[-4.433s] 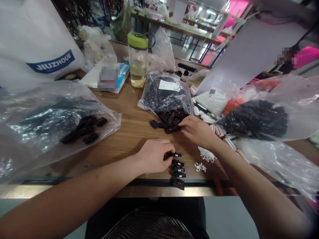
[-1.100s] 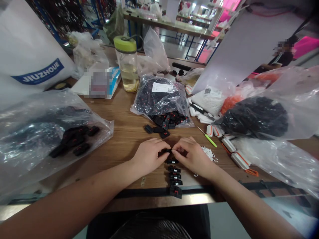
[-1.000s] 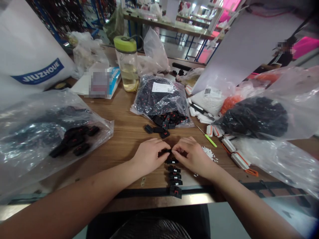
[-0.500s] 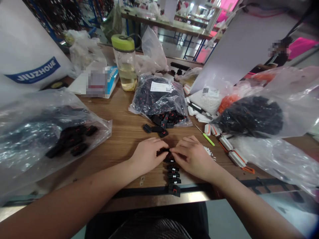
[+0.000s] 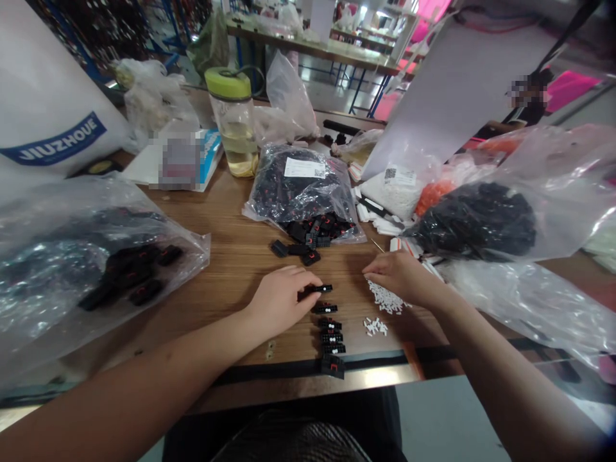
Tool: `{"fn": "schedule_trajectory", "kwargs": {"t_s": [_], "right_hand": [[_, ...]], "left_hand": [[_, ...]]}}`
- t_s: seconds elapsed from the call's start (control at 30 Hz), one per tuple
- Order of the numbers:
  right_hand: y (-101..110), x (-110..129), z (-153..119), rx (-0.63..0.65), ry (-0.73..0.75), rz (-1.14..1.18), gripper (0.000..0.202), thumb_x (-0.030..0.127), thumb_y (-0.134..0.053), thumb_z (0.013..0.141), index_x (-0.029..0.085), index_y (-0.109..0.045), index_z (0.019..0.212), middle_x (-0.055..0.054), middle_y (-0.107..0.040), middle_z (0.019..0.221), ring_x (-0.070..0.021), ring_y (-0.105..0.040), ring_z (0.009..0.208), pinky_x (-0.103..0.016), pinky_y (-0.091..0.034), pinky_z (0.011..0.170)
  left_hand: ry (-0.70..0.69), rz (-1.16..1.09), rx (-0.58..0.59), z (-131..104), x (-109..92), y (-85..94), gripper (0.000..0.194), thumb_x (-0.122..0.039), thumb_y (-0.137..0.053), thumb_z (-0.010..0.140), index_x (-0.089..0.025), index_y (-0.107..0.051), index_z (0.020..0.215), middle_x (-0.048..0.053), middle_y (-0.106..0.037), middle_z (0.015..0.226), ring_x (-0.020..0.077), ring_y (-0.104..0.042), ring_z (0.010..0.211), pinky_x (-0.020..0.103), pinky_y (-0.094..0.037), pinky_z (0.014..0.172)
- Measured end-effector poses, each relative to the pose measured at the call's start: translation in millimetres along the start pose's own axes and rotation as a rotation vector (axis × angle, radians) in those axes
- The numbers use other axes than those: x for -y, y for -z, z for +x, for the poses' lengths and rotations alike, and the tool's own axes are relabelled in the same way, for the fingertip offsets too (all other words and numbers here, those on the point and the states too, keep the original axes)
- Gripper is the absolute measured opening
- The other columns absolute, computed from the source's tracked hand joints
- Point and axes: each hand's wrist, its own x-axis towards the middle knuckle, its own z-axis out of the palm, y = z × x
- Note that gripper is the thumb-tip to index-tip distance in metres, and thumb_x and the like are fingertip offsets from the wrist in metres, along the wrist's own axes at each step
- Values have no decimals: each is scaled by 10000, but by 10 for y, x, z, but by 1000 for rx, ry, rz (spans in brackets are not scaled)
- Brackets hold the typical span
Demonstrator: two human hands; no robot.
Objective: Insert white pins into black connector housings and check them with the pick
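Observation:
My left hand [image 5: 283, 295] is closed, pinching a small black connector housing [image 5: 325, 288] that has a white plug in its face. Below it, a column of similar black connectors [image 5: 332, 337] runs toward the table edge, most with white plugs showing. On the right, my right hand [image 5: 402, 276] hovers at the upper edge of a pile of tiny white plugs [image 5: 387, 298]. Its fingers are drawn together, and whatever is between them is too small to make out. A smaller cluster of white plugs [image 5: 375, 326] lies nearer the table edge.
A bag of black connectors [image 5: 303, 186] spills several pieces [image 5: 310, 240] ahead of my hands. Another bag [image 5: 158, 224] lies at left. A lidded bottle [image 5: 233, 122] stands behind. Bags of black and white parts [image 5: 481, 224] crowd the right side, beside a pillar [image 5: 423, 83].
My right hand has left the connector beside my left hand and moved right to the white plugs, uncovering much of the pile and covering the green-handled tool. My left hand still holds its connector.

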Motion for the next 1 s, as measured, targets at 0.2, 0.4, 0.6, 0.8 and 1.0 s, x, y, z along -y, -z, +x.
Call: {"fn": "schedule_trajectory", "kwargs": {"t_s": [0.2,0.4,0.6,0.8,1.0], "right_hand": [[-3,197,-91,-15,9,-358,227,189,-578,888,204,-742,731,-68,-754,788,-239,-664,773,-410,-411,797],[-60,276,-110,-111,7,-238,165,168,-611,842,187,-683,695,-49,-698,732,-212,-622,721,-397,-388,783],[-94,689,55,-163,104,436,156,248,-612,904,211,-688,773,-15,-660,801,-158,-602,771,-311,-453,743],[-255,779,114,-148,144,394,126,239,-629,906,218,-698,802,-15,-669,851,-166,-610,838,-367,-422,853],[-325,731,90,-194,175,320,101,241,-622,907,216,-687,835,-18,-680,852,-175,-620,845,-376,-400,845]], "left_hand": [[9,-5,9,-3,-5,9,100,-215,-685,858,-229,-694,957,-8,-692,839,185,-616,801,330,-489,740],[-2,-16,0,-7,2,-4,104,-215,-679,865,-226,-696,967,-4,-685,851,180,-613,804,319,-482,731],[-12,-9,-1,1,8,2,110,-230,-695,862,-239,-700,972,-14,-668,799,177,-609,772,315,-480,719],[-17,20,2,7,14,4,68,-225,-683,866,-232,-697,932,-8,-658,775,178,-610,758,313,-471,701],[-4,8,2,12,-8,21,75,-216,-696,852,-226,-696,927,-9,-660,765,177,-611,744,305,-470,689]]}}
